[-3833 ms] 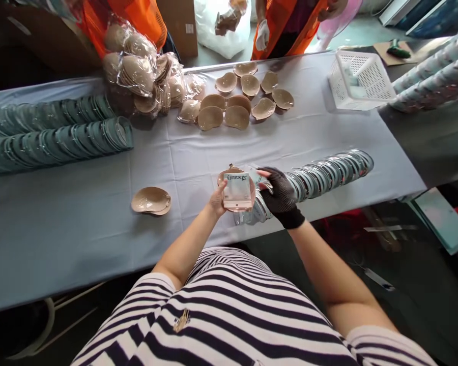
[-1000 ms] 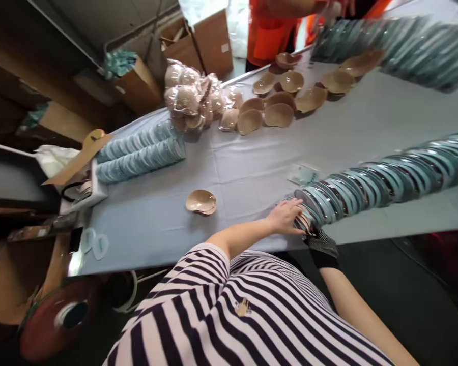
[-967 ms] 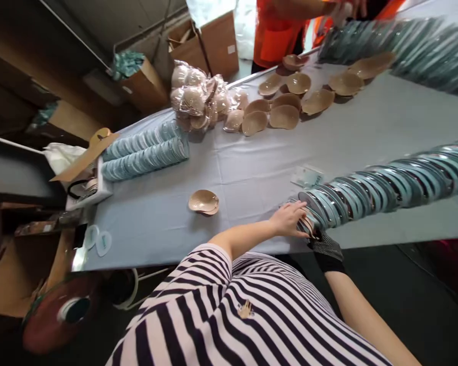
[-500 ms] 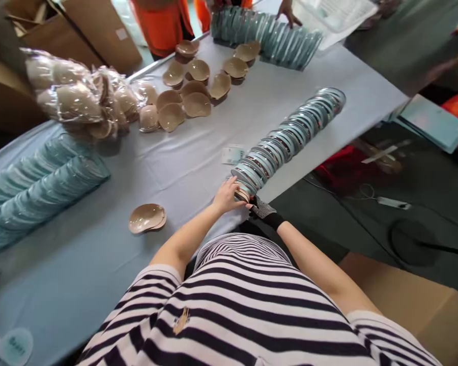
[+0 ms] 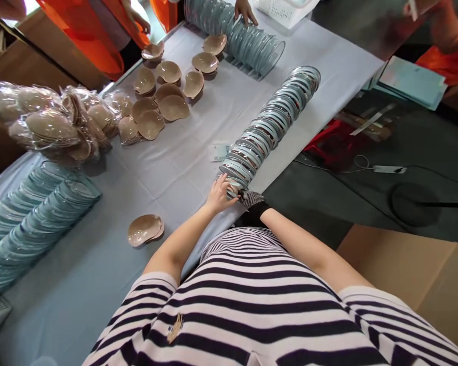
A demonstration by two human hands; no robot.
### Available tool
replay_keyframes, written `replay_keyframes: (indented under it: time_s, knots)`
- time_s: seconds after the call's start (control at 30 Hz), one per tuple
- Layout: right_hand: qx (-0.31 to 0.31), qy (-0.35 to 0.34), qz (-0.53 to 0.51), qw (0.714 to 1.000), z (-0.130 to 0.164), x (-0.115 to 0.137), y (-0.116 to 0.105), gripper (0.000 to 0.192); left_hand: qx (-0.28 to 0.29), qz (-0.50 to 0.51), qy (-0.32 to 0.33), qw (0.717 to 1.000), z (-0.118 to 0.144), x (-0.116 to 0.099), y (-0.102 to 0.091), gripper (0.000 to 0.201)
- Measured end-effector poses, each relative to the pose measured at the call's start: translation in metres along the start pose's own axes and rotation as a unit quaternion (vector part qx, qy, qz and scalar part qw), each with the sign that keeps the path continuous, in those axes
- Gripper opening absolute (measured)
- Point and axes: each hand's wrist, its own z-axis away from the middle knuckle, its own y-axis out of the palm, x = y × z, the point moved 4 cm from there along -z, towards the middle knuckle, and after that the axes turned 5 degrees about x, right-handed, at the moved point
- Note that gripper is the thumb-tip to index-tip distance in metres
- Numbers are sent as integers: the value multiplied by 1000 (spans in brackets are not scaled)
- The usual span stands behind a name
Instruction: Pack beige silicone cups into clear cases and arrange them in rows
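Head view: the bare left hand [image 5: 217, 194] lies flat, fingers spread, against the near end of a long leaning row of clear round plastic cases with pale blue inserts [image 5: 269, 124]. The row runs along the right edge of the pale-blue-clothed counter [image 5: 99, 284]. The right hand in a dark knit glove [image 5: 251, 199] sits at the same end, at the counter edge; its grip is mostly hidden, so I cannot tell how it is set. Pressed from this end, the leaning cases likely stay packed together. A single beige moulded cup [image 5: 145, 230] lies apart to the left, a small printed card [image 5: 219, 151] just beside the row. Further cups [image 5: 158, 101], bagged ones [image 5: 49, 127] and another person's hand [image 5: 245, 10] lie beyond.
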Motion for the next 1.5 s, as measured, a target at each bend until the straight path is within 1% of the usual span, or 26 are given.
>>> replay_keyframes:
  time_s: [0.07,0.13,0.23,0.27,0.3,0.4,0.47,0.53,0.6,0.67,0.77,0.83,0.9,1.03,1.1,1.17,1.2,1.27,1.37,1.43,1.5]
  knots:
    - [13,-10,-18,1000,-2,-4,-2,32,5,-13,20,1000,2,-1,-3,42]
    - [35,-30,-78,996,-2,-9,-1,29,5,-28,27,999,3,-1,-8,34]
    - [56,-79,-223,970,-1,-14,3,25,19,-47,29,998,0,-1,-17,31]
    - [52,-95,-251,962,-2,-15,3,24,29,-50,37,998,-3,-2,-19,32]
    - [45,-107,-254,960,-3,-16,4,24,40,-51,50,997,-6,-2,-21,33]
    - [32,-123,-188,974,-8,-16,2,25,60,-50,99,992,-15,-2,-24,35]
    - [15,-108,-124,986,-9,-15,-1,27,64,-49,120,989,-19,1,-26,35]
    - [-19,-94,-49,994,-6,-10,-5,33,73,-49,131,988,-21,4,-27,35]
    - [-66,-95,34,993,1,0,-7,41,82,-51,126,987,-22,6,-27,31]
    - [-110,-102,103,983,8,11,-6,46,86,-52,108,989,-23,7,-28,26]
    - [-145,-113,135,974,11,21,-1,49,107,-48,84,990,-25,5,-29,26]
    - [-144,-122,127,974,8,20,2,50,130,-46,93,986,-26,2,-31,24]
    - [-133,-125,124,975,3,17,2,48,151,-52,116,980,-27,-2,-34,24]
    - [-124,-154,156,968,0,12,-9,45,202,-103,147,963,-32,-6,-35,21]
    - [-116,-180,171,962,1,13,-14,42,231,-153,134,952,-36,-4,-36,21]
    - [-97,-190,178,961,2,12,-17,38,243,-200,93,945,-39,2,-39,28]
    - [-85,-182,177,964,2,10,-18,36,240,-213,69,944,-39,5,-42,34]
    - [-61,-141,155,976,1,4,-18,35,219,-205,32,953,-36,12,-48,44]
    - [-49,-61,76,994,2,-8,-14,40,160,-145,10,976,-26,17,-52,45]
    - [-58,-38,34,997,1,-12,-10,41,103,-106,15,989,-20,16,-51,48]
    - [-67,-40,19,997,-1,-11,-5,41,71,-90,47,992,-16,11,-44,66]
